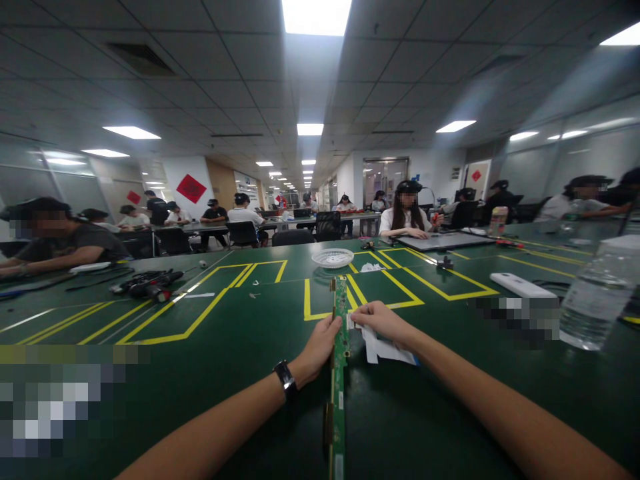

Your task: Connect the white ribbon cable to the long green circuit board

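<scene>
A long, narrow green circuit board (340, 380) runs from the bottom edge of the view toward the table's middle. My left hand (316, 350) grips it from the left side, thumb on top near its upper part. At the board's right edge, my right hand (384, 321) pinches a white flat ribbon cable (383, 351) close to a white connector. The cable hangs folded below the fingers and has a blue end. Whether its tip sits in the connector I cannot tell, as the fingertips cover it.
Yellow tape outlines mark the green table (240, 400). Beyond the board stand a white plastic basket (333, 259) and crumpled white paper (371, 267). A water bottle (597, 300) and a white device (523, 285) lie right, a power tool (150, 285) left. A co-worker (407, 217) sits opposite.
</scene>
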Tool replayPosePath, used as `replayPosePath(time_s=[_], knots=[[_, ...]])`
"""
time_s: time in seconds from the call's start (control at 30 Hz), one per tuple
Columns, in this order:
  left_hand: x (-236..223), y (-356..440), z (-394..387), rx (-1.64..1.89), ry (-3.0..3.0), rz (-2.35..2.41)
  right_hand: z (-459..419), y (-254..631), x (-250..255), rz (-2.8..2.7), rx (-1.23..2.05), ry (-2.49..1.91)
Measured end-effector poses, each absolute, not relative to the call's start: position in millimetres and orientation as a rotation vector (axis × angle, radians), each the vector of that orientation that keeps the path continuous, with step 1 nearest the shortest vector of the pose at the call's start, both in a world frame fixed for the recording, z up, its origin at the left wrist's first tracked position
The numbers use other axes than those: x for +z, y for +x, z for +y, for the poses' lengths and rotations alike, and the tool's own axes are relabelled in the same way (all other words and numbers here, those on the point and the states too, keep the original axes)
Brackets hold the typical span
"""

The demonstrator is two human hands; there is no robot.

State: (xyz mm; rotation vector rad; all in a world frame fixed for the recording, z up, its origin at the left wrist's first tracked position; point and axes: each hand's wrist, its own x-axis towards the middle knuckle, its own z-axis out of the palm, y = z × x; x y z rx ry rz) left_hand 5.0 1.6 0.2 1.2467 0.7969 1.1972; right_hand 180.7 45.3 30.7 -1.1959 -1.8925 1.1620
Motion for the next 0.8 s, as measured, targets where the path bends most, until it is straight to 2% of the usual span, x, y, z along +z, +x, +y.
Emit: replayPosePath(time_s=[0.8], knots=[[-2.5, 4.4, 3.8, 1.190, 1.278, 0.831, 47.7, 182.1, 27.1, -1.935, 1.232, -1.135]])
